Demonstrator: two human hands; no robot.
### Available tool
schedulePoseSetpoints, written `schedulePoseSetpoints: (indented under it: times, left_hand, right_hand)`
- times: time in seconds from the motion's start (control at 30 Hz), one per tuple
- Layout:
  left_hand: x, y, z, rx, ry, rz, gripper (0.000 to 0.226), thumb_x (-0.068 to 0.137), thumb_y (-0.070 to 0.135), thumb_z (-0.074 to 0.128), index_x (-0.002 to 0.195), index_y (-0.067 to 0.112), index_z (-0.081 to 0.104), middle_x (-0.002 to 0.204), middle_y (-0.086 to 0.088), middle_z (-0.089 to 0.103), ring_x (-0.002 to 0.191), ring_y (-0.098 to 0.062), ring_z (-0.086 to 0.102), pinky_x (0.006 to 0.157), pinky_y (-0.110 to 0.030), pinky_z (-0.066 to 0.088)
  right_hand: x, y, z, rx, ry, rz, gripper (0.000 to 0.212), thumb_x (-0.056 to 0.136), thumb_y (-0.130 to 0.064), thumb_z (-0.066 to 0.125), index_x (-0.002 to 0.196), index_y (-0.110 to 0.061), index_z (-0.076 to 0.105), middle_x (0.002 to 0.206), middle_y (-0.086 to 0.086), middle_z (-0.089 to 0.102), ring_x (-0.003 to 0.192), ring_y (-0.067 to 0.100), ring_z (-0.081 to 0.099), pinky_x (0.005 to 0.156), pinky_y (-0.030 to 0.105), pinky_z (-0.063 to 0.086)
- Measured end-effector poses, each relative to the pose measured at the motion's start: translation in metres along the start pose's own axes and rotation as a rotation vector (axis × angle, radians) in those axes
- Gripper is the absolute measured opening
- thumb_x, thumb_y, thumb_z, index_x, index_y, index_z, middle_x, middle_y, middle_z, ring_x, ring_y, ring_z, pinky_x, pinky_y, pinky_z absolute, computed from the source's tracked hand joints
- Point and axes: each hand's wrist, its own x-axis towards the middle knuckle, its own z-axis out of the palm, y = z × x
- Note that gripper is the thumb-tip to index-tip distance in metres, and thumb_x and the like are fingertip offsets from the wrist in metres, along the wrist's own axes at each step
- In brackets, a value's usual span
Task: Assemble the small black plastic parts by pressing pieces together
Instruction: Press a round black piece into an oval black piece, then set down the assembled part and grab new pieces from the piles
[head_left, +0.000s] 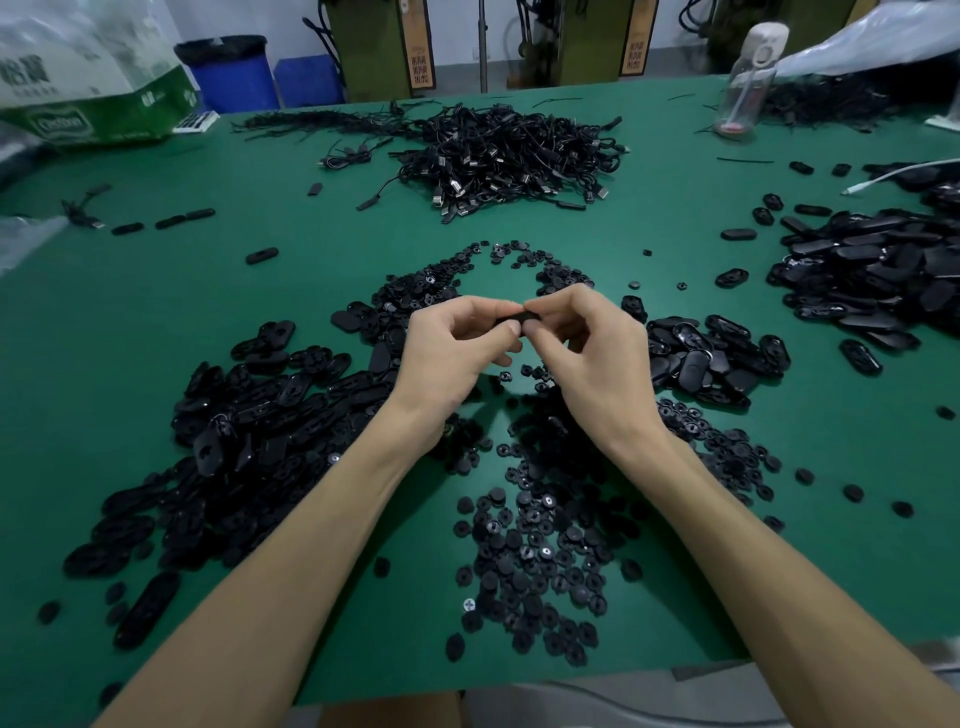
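Note:
Above the middle of the green table, my left hand (452, 358) and my right hand (587, 358) meet and both pinch one small black plastic part (517, 315) between thumbs and fingertips. Most of the part is hidden by my fingers. Below my hands lies a spread of small round black pieces (540, 551). A heap of oval black shells (249, 431) lies under my left forearm, and another heap of oval shells (711, 353) lies to the right of my right hand.
A tangle of black cables with USB plugs (509, 156) sits at the back centre. A big pile of oval black parts (872, 270) is at the right. A green and white bag (88, 78) stands back left, a clear bottle (748, 78) back right.

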Motion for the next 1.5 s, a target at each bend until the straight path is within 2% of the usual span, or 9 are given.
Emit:
schedulePoseSetpoints:
  times: [0.27, 0.47, 0.57, 0.67, 0.77, 0.9, 1.07, 1.3, 1.5]
  left_hand:
    - [0.000, 0.000, -0.002, -0.026, -0.012, 0.018, 0.015, 0.092, 0.001, 0.074, 0.106, 0.002, 0.076, 0.084, -0.013, 0.077, 0.074, -0.016, 0.073, 0.073, -0.022, 0.058]
    - [0.000, 0.000, -0.001, 0.035, -0.010, 0.087, 0.015, 0.093, 0.004, 0.073, 0.108, 0.005, 0.075, 0.091, -0.010, 0.079, 0.084, -0.019, 0.076, 0.076, -0.027, 0.060]
    - [0.000, -0.001, -0.002, 0.316, 0.077, 0.198, 0.018, 0.101, 0.007, 0.063, 0.115, 0.010, 0.074, 0.104, -0.001, 0.076, 0.097, -0.014, 0.072, 0.088, -0.032, 0.059]
    - [0.001, 0.000, -0.010, 0.761, 0.228, 0.256, 0.043, 0.096, -0.012, 0.052, 0.133, 0.008, 0.063, 0.126, -0.006, 0.064, 0.118, -0.016, 0.059, 0.107, -0.033, 0.048]
    - [0.007, -0.003, -0.026, 1.158, 0.290, 0.114, 0.057, 0.089, -0.011, 0.059, 0.143, 0.002, 0.047, 0.136, -0.017, 0.052, 0.126, -0.031, 0.047, 0.108, -0.041, 0.038]
    - [0.010, -0.005, -0.041, 1.386, 0.234, -0.134, 0.033, 0.093, -0.004, 0.052, 0.126, -0.006, 0.052, 0.129, -0.028, 0.050, 0.120, -0.044, 0.046, 0.102, -0.050, 0.037]
    - [0.014, -0.009, -0.048, 1.415, 0.241, -0.137, 0.025, 0.094, -0.004, 0.051, 0.119, -0.003, 0.057, 0.123, -0.025, 0.052, 0.116, -0.042, 0.047, 0.098, -0.050, 0.035]
    - [0.016, -0.012, -0.043, 1.386, 0.261, -0.051, 0.036, 0.109, 0.035, 0.048, 0.125, 0.006, 0.060, 0.124, -0.019, 0.054, 0.117, -0.039, 0.048, 0.101, -0.047, 0.033]
    - [0.020, -0.018, -0.044, 1.291, 0.292, 0.016, 0.020, 0.107, 0.018, 0.054, 0.118, 0.005, 0.064, 0.116, -0.018, 0.060, 0.111, -0.038, 0.052, 0.098, -0.047, 0.034]
  right_hand:
    - [0.000, 0.002, 0.001, 0.009, -0.008, 0.001, 0.016, 0.096, -0.011, 0.071, 0.108, -0.022, 0.072, 0.085, -0.002, 0.069, 0.076, 0.005, 0.061, 0.068, 0.016, 0.046]
    - [-0.001, 0.000, 0.001, -0.034, 0.004, -0.065, 0.017, 0.097, -0.010, 0.067, 0.108, -0.022, 0.071, 0.091, 0.001, 0.065, 0.081, 0.009, 0.061, 0.073, 0.013, 0.044]
    - [0.004, -0.001, -0.005, -0.096, 0.092, -0.041, 0.017, 0.100, -0.011, 0.062, 0.113, -0.015, 0.072, 0.100, -0.003, 0.063, 0.085, 0.003, 0.058, 0.079, 0.009, 0.043]
    - [0.009, 0.002, -0.015, -0.252, 0.191, 0.041, 0.021, 0.102, -0.012, 0.056, 0.118, -0.012, 0.070, 0.108, -0.002, 0.057, 0.099, 0.006, 0.050, 0.082, 0.012, 0.039]
    - [0.011, 0.008, -0.024, -0.511, 0.207, 0.079, 0.024, 0.100, -0.008, 0.052, 0.118, -0.006, 0.069, 0.112, 0.008, 0.053, 0.111, 0.022, 0.044, 0.089, 0.030, 0.041]
    - [0.014, 0.015, -0.032, -0.769, 0.170, 0.160, 0.028, 0.097, 0.000, 0.052, 0.119, -0.002, 0.069, 0.114, 0.015, 0.050, 0.114, 0.035, 0.041, 0.097, 0.042, 0.035]
    - [0.014, 0.018, -0.029, -0.872, 0.082, 0.267, 0.026, 0.095, -0.001, 0.052, 0.114, -0.004, 0.068, 0.116, 0.015, 0.046, 0.113, 0.036, 0.038, 0.095, 0.045, 0.029]
    - [0.007, 0.012, -0.008, -0.645, -0.097, -0.021, 0.031, 0.106, -0.028, 0.052, 0.131, -0.016, 0.067, 0.120, 0.002, 0.053, 0.118, 0.023, 0.039, 0.098, 0.038, 0.025]
    - [0.002, 0.013, 0.001, -0.642, -0.292, -0.097, 0.043, 0.107, -0.041, 0.049, 0.146, -0.023, 0.057, 0.137, -0.002, 0.055, 0.130, 0.022, 0.041, 0.107, 0.040, 0.023]
